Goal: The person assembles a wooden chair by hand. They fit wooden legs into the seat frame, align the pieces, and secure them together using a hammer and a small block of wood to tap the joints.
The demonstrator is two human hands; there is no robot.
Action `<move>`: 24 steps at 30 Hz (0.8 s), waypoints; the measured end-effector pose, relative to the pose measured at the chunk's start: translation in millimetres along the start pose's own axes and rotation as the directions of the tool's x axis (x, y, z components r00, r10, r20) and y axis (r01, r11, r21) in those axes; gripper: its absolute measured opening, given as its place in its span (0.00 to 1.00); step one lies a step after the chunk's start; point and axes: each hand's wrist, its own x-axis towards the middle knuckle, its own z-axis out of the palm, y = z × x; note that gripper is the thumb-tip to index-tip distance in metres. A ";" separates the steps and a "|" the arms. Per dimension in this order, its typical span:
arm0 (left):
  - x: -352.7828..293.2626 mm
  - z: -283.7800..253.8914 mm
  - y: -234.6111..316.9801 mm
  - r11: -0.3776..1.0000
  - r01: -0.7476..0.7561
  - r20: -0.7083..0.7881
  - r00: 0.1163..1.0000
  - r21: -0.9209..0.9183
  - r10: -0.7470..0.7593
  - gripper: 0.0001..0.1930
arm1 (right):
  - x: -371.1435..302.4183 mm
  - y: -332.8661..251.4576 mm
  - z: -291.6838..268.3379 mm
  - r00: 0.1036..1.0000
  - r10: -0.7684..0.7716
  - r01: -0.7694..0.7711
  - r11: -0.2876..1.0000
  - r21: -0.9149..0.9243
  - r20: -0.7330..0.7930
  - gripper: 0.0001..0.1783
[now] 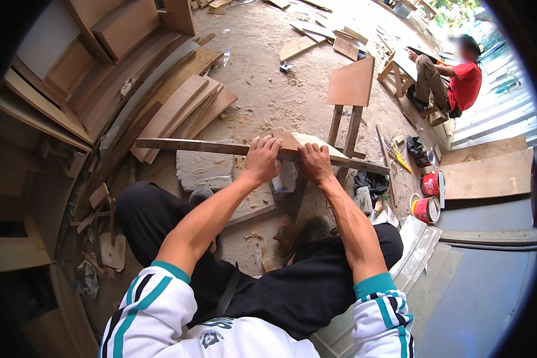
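A long, narrow wooden strip (191, 145) lies crosswise in front of my knees, its right end lower than its left. Against its far side, around the middle, is a short wooden board (325, 143) with a pale upper face. My left hand (262, 158) is closed over the strip near its middle, fingers curled over the far edge by the board's brown end. Slightly to the right, my right hand (316, 162) grips the strip and the board's edge together, fingers bent over the top. The undersides of both pieces and my thumbs are partly hidden.
Stacked boards (179, 116) and wooden cabinets (128, 30) stand at left. A wooden stool-like frame (349, 83) rises beyond my right hand. Paint cans (425, 210) and a yellow-handled saw (400, 158) lie right. A person in red (464, 86) sits far right.
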 end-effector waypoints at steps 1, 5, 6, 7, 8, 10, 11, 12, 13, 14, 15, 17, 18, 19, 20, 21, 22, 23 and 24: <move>-5.7 -4.6 6.7 0.999 0.011 -0.093 0.996 -0.038 -0.015 0.26 | -1.3 0.4 3.2 0.999 -0.018 0.018 1.000 -0.005 -0.037 0.20; -38.4 1.6 43.8 0.574 0.658 0.074 0.686 -0.487 -0.724 0.28 | -9.7 -9.9 8.0 0.998 -0.034 0.035 0.999 0.020 -0.047 0.18; -41.0 6.1 55.6 0.196 0.812 0.290 0.405 -0.549 -0.867 0.28 | -12.4 -15.7 10.1 0.998 -0.029 0.030 0.999 0.017 -0.054 0.21; -40.6 11.2 65.3 -0.015 0.827 0.362 0.229 -0.562 -0.904 0.27 | -15.0 -21.7 12.7 0.998 -0.024 0.025 1.000 0.014 -0.061 0.23; -39.7 19.5 73.9 -0.227 0.796 0.435 0.050 -0.561 -0.899 0.27 | -16.3 -26.7 13.8 0.997 -0.024 0.024 1.000 0.008 -0.068 0.26; -39.4 30.7 71.8 -0.507 0.643 0.626 -0.054 -0.575 -0.778 0.27 | -16.7 -35.1 17.4 0.995 -0.022 0.023 1.000 0.012 -0.095 0.23; -43.6 35.5 64.9 -0.589 0.563 0.724 0.025 -0.580 -0.690 0.28 | -18.2 -39.8 18.0 0.995 -0.020 0.021 1.000 0.011 -0.102 0.22; -48.2 40.9 61.2 -0.669 0.482 0.799 0.116 -0.565 -0.591 0.29 | -19.7 -44.4 18.6 0.994 -0.018 0.019 1.000 0.010 -0.109 0.22; -54.4 46.9 62.2 -0.722 0.335 0.796 0.248 -0.605 -0.552 0.29 | -21.5 -48.4 18.9 0.995 -0.011 0.011 1.000 0.003 -0.097 0.21; -56.0 50.7 59.7 -0.738 0.332 0.809 0.250 -0.588 -0.532 0.28 | -22.0 -50.4 20.5 0.995 -0.016 0.016 1.000 0.000 -0.100 0.20; -56.9 54.5 55.6 -0.753 0.328 0.821 0.251 -0.571 -0.513 0.27 | -22.3 -52.2 22.1 0.994 -0.022 0.022 1.000 -0.002 -0.104 0.20; -54.6 58.9 49.2 -0.772 0.360 0.852 0.209 -0.524 -0.480 0.25 | -23.9 -54.9 26.2 0.991 -0.031 0.030 0.999 -0.016 -0.128 0.19; -50.3 59.9 46.2 -0.776 0.395 0.868 0.165 -0.493 -0.468 0.23 | -26.5 -55.8 27.9 0.992 -0.027 0.023 0.999 -0.031 -0.122 0.18; -46.7 61.1 45.1 -0.779 0.428 0.883 0.120 -0.459 -0.455 0.21 | -29.9 -57.4 29.3 0.993 -0.022 0.017 0.999 -0.047 -0.117 0.18; -44.0 64.3 42.5 -0.763 0.437 0.871 0.119 -0.476 -0.476 0.20 | -28.1 -59.6 29.9 0.992 -0.025 0.018 0.998 -0.060 -0.120 0.17; -40.5 68.1 41.8 -0.747 0.447 0.860 0.119 -0.492 -0.496 0.19 | -26.6 -60.7 29.9 0.995 -0.015 0.009 0.998 -0.068 -0.094 0.11; -37.1 71.1 39.7 -0.730 0.457 0.849 0.120 -0.508 -0.515 0.18 | -24.3 -61.6 30.0 0.997 0.000 -0.005 0.997 -0.071 -0.079 0.14; -37.2 74.8 35.6 -0.734 0.445 0.846 0.118 -0.512 -0.519 0.17 | -21.6 -65.3 27.0 0.998 0.014 -0.018 0.997 -0.071 -0.061 0.17; -36.6 78.3 31.5 -0.738 0.433 0.844 0.117 -0.517 -0.523 0.17 | -18.9 -67.5 23.4 0.999 0.029 -0.032 0.997 -0.072 -0.043 0.20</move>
